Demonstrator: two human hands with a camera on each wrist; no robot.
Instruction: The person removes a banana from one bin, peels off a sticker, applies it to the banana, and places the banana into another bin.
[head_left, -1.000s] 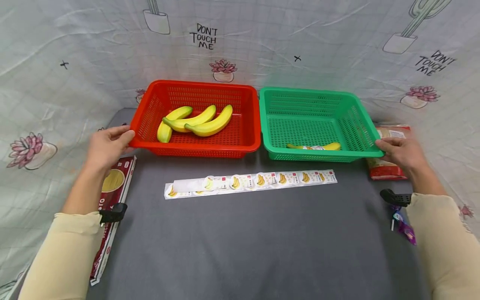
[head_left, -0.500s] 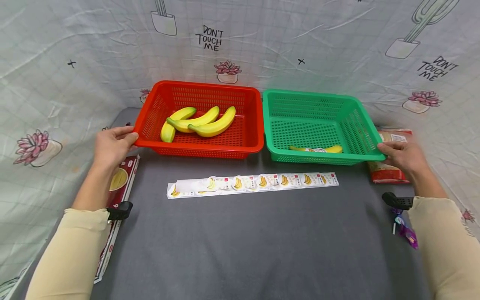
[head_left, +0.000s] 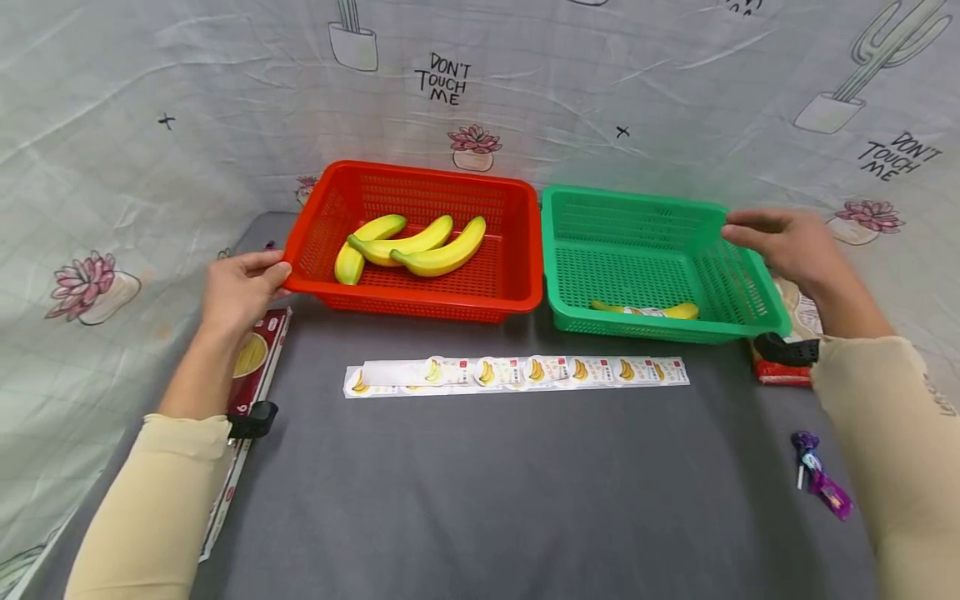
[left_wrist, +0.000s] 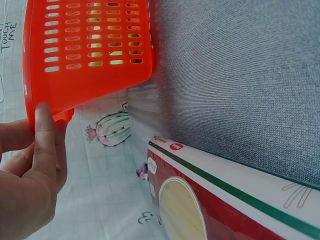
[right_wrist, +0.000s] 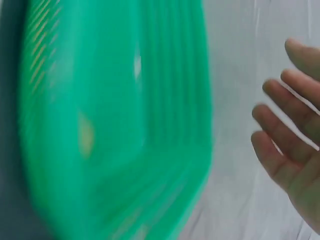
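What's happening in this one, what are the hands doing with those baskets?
A person's left hand grips the left rim of the red basket, which holds three bananas. The right hand is open by the far right corner of the green basket, which holds one banana. A strip of banana stickers lies on the grey table.

backdrop cloth (head_left: 225, 100) | "DON'T TOUCH ME" (printed twice) | sticker strip (head_left: 517, 372) unreadable
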